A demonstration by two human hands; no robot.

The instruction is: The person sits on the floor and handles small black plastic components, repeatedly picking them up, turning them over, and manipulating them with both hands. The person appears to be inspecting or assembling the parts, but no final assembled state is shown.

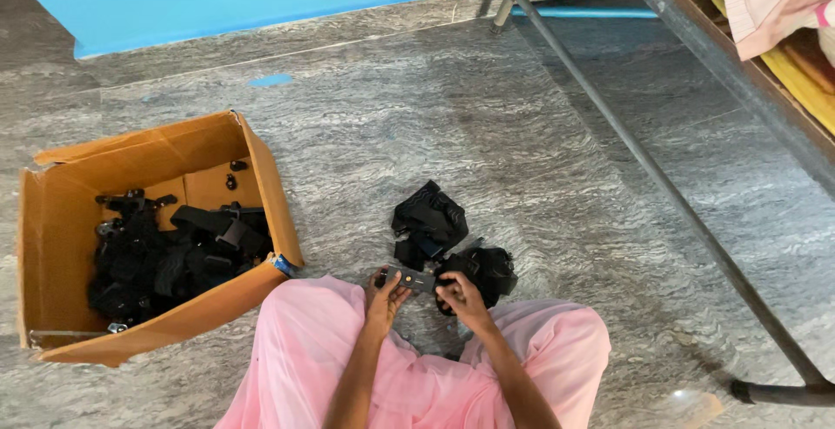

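Black plastic and webbing fill the head view: the left hand and right hand both grip a small dark device between them, above pink-clothed knees. Just beyond lies a pile of black straps on the grey stone floor. A cardboard box of similar gear sits left.

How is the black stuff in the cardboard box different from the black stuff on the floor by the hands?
The pile in the box is bigger and spreads wide; the floor bundles are two small clumps. The box pile sits inside the cardboard box, untouched; the floor bundles lie on bare stone, and the right hand touches one. The left hand helps hold a small dark piece. Both look like black strap gear.
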